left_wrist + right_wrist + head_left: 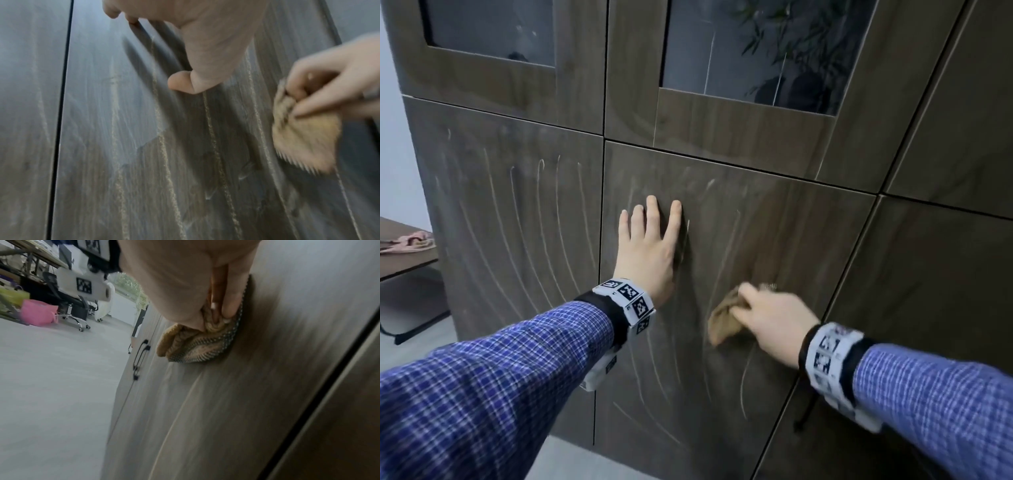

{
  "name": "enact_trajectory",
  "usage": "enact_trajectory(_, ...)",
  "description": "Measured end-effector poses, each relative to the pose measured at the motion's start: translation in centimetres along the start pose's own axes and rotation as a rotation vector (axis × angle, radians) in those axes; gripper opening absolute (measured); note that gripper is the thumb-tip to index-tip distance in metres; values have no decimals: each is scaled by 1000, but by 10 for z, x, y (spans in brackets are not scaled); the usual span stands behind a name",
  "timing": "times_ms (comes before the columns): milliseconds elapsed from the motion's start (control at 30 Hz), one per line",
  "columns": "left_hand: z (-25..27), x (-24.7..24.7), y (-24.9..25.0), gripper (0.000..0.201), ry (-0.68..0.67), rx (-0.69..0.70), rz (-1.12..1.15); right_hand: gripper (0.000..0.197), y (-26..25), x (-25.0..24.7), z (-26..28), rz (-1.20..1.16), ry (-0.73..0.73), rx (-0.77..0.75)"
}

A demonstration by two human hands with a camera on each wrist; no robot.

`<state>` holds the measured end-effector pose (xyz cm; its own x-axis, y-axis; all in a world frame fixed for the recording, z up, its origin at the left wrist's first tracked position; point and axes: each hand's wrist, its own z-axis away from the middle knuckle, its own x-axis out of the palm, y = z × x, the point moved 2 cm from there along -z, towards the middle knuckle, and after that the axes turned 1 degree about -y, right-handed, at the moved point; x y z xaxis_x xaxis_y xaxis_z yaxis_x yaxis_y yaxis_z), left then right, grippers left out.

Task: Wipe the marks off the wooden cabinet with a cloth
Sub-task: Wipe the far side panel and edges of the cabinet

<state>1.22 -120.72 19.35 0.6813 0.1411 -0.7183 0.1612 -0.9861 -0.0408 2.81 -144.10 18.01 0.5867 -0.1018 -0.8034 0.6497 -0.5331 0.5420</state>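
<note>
- left hand [645, 245] flat on the wooden cabinet [774, 233] door, fingers straight
- right hand [770, 322] pinching a bunched tan cloth [722, 323], pressed on the same door
- chalky marks [541, 219] all over both lower doors

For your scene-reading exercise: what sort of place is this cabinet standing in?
Probably an office: wheeled desk chairs on a plain grey floor, a desk beside the tall wooden cabinet, and a potted plant reflected in its glass.

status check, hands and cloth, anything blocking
Left hand flat on cabinet door. Right hand grips cloth, pressed to door. Chalk marks remain. Nothing blocking.
</note>
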Motion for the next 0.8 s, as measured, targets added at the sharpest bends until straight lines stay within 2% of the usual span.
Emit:
enact_trajectory(133,-2,5,-8,86,55,45,-48,19,35,-65,-41,-43,335,190)
enact_trajectory(200,-4,6,-10,85,74,53,-38,22,35,-75,-54,-108,431,283)
enact_trajectory(267,-3,7,-9,85,80,64,-20,24,19,-60,-55,-115,422,289)
enact_trajectory(400,0,1,-11,100,29,73,-36,25,-26,5,-29,62,168,9)
enact_trajectory(500,2,-6,-20,110,-14,94,-58,22,-30,10,-19,142,36,-139)
enact_trajectory(567,2,-10,-26,112,-41,110,-37,24,-12,-18,-34,169,109,-135)
enact_trajectory(667,2,-14,-39,108,-41,133,80,30,27,-83,-70,60,389,155)
enact_trajectory(700,4,-16,-45,108,-17,138,110,32,30,-94,-80,33,440,225)
enact_trajectory(733,7,-18,-51,106,11,121,143,32,24,-95,-87,26,454,243)
enact_trajectory(800,13,-23,-67,100,25,10,213,31,0,-70,-90,49,389,139)
